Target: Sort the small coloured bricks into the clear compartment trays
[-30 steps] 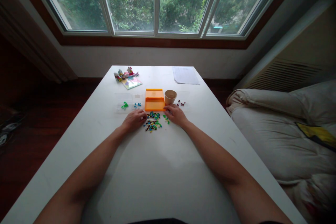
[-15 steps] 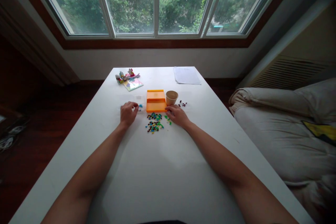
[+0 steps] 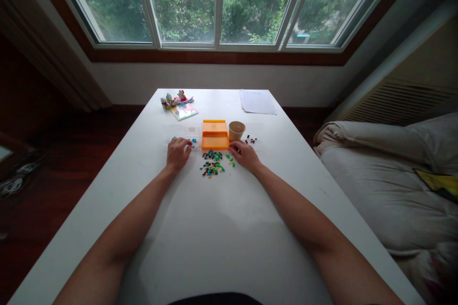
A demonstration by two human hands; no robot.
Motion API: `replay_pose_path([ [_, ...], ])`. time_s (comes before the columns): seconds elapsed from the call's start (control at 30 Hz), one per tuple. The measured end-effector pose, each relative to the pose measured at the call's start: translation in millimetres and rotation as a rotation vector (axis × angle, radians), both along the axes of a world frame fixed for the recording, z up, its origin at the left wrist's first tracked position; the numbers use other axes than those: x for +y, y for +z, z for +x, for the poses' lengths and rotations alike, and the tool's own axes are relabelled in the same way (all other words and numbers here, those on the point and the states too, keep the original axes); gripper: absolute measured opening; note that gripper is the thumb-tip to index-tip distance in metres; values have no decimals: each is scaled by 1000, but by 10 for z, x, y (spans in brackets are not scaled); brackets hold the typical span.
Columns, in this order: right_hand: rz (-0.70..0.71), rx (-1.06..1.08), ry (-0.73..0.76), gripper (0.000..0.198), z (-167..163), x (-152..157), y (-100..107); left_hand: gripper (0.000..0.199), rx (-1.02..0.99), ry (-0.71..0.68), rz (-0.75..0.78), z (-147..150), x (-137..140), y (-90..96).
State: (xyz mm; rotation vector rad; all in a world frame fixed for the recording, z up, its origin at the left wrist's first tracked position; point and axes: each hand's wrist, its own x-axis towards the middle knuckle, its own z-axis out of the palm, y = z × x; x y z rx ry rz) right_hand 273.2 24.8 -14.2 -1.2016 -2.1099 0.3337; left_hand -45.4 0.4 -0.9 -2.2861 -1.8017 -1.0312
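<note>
My left hand (image 3: 178, 153) is now up at the clear plastic tray (image 3: 186, 134) that sits just left of the orange box (image 3: 215, 134), toward the far half of the white table (image 3: 222, 228). A second ago it lay flat at the left edge of the loose pile of small coloured bricks (image 3: 213, 164); half a second ago it was already at the tray. So it left the pile and travelled up-left. Fingers are curled with the tips pinched close over the blue bits (image 3: 193, 141) at the tray's near edge. Whether a brick is between them I cannot tell; too small to resolve.

My right hand (image 3: 243, 154) has hardly shifted across the three pictures. It rests palm down at the right edge of the pile, fingers loosely bent and pointing toward the box; nothing seen held, though the fingertips are partly hidden.

Judgement: the left hand's trip from pile to tray reads as sorting by colour, one piece at a time. Most of the pile remains, so the work looks early.

Also present: paper cup (image 3: 236, 130) touching the box's right side, dark bricks (image 3: 251, 140) right of the cup, toy figures (image 3: 175, 100) and a paper sheet (image 3: 257, 101) near the far edge.
</note>
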Motion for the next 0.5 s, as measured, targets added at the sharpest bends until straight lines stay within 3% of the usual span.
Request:
replay_pose_path([
  [0.27,115,-169,145,14,-72,-94,129,16,68,-263,-68,160,-103,42],
  [0.37,158,-271,221,15,-139,-151,171,16,78,-296,-97,178,-97,31],
  [0.5,204,-369,189,16,-226,-201,187,17,86,-316,-120,185,-91,20],
])
